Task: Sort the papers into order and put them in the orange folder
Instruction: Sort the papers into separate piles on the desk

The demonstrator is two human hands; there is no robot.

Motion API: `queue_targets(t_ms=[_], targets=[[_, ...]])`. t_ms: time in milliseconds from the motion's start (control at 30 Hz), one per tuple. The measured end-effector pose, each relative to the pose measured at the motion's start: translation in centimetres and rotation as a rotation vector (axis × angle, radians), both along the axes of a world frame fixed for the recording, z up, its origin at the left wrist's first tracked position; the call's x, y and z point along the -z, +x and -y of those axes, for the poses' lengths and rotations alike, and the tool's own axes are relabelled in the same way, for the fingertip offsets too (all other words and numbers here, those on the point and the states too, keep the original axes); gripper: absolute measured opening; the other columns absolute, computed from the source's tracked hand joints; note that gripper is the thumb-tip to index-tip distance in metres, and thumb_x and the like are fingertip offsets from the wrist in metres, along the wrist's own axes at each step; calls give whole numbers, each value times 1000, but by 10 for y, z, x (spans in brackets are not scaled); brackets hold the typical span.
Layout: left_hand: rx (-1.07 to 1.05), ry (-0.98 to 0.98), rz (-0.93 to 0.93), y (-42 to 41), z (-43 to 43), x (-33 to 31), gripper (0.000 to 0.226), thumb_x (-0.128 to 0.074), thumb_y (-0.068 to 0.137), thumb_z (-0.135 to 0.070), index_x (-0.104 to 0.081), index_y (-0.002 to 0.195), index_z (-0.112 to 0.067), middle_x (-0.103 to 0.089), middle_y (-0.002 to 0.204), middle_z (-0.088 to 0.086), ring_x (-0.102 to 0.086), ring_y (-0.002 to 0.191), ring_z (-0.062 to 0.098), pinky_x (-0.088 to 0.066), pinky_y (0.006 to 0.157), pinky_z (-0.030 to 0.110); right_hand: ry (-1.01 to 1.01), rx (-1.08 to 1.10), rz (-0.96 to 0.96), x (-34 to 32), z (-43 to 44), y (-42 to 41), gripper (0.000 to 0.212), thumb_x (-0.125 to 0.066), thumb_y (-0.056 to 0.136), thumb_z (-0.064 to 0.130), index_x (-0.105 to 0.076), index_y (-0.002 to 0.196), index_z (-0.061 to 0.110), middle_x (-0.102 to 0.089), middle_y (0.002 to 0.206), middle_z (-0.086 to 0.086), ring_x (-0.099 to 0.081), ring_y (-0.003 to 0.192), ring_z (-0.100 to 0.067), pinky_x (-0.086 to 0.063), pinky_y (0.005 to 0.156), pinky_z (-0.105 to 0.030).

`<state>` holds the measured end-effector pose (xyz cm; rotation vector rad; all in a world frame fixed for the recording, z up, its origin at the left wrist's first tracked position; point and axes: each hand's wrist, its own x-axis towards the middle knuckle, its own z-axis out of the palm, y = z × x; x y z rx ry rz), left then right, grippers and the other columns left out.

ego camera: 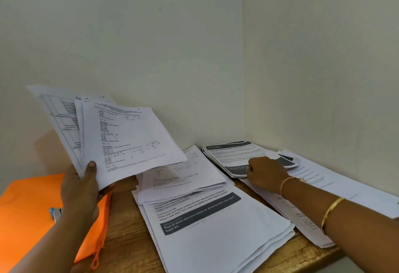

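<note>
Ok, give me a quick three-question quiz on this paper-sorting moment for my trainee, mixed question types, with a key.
1. Multiple choice: which hand holds the fanned papers up off the wooden table? A) the left hand B) the right hand C) neither
2. True or false: the orange folder lies on the table under the left forearm.
3. Fill in: the right hand rests on a pile whose top sheet is headed ____.
Key: 1 A; 2 true; 3 KITCHEN.
</note>
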<state>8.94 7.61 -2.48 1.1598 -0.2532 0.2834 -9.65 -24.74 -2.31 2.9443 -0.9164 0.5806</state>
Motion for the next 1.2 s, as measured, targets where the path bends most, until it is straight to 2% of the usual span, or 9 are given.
queue_targets(t_ms=[167,333,467,533,633,733,833,1000,1200], targets=[[11,21,-31,1,0,0,38,-50,98,-20,-44,135,-18,-55,130,5,-56,114,24,-58,69,35,-25,-74,131,-3,-30,3,24,-38,97,31,-49,82,17,-55,79,-1,-53,76,-19,-41,67,-27],[131,54,13,-8,4,-3,36,-49,98,-19,-45,134,-17,-58,124,3,-59,105,22,-56,48,23,74,-356,257,0,-86,9,31,-37,99,41,-53,94,14,-60,86,-2,-57,78,-18,-46,70,-30],[248,83,32,-14,9,-5,30,-48,98,-18,-48,128,-20,-62,110,-2,-60,91,13,-53,44,18,489,-399,384,-3,-108,23,54,-35,97,49,-38,135,12,-54,121,-8,-52,110,-23,-42,96,-38],[286,104,39,-16,10,-4,36,-49,97,-18,-46,133,-17,-61,114,2,-61,91,15,-53,45,19,747,-378,422,-7,-112,25,60,-33,97,50,-27,144,13,-49,120,-4,-47,106,-19,-42,98,-38],[354,127,41,-18,12,-3,36,-50,96,-20,-48,132,-15,-64,111,3,-61,90,18,-53,44,20,1055,-313,474,-11,-115,27,55,-35,98,49,-29,141,16,-47,130,-1,-50,102,-18,-49,76,-26],[400,138,47,-22,14,-4,35,-51,95,-21,-49,129,-16,-64,110,3,-62,90,18,-53,44,19,1239,-291,586,-11,-113,27,35,-42,98,42,-41,124,19,-53,116,1,-54,107,-21,-54,79,-31],[457,137,51,-24,13,-4,38,-52,93,-21,-50,130,-14,-65,114,6,-63,94,21,-55,49,21,1210,-261,651,-12,-110,28,33,-43,98,34,-43,125,16,-54,113,0,-52,104,-19,-45,84,-32],[516,173,71,-26,13,-3,43,-55,90,-22,-50,131,-13,-65,119,10,-63,103,27,-59,58,27,1146,-227,741,-17,-106,28,17,-45,97,15,-50,113,13,-55,105,-1,-50,80,-9,-39,64,-20],[505,180,111,-29,15,-4,44,-58,85,-22,-52,128,-13,-67,113,10,-65,97,28,-58,53,29,1048,-215,756,-20,-100,26,9,-49,97,15,-55,103,17,-55,100,5,-51,85,-11,-41,64,-18]])
